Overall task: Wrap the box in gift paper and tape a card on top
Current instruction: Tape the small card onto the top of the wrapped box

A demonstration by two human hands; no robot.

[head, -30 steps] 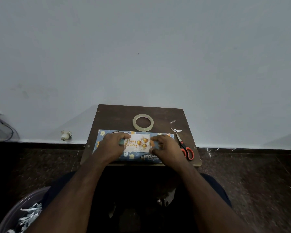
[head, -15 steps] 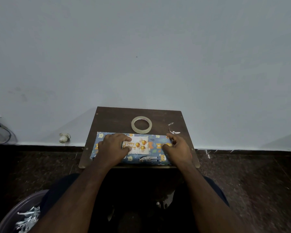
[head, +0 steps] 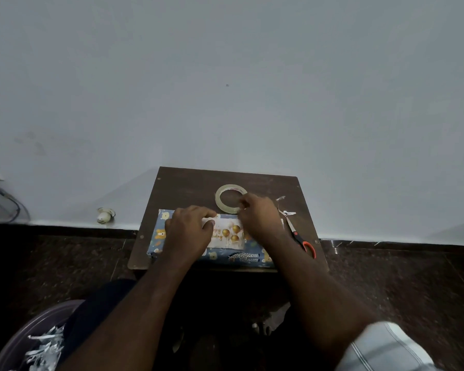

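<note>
Tape roll (head: 227,198) sits just past the card (head: 229,233), touching the right hand (head: 257,214) (fingers curled at its rim, grip unclear) while the left hand (head: 189,230) pins the card flat.

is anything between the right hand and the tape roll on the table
Nothing visible. The right hand is already at the near right rim of the clear ring-shaped tape roll on the dark wooden table; whether it grips the roll is unclear. The orange-handled scissors lie off to the right.

Small brown table (head: 188,188), wrapped box (head: 158,236), tape roll (head: 220,200), scissors (head: 300,239)
</note>
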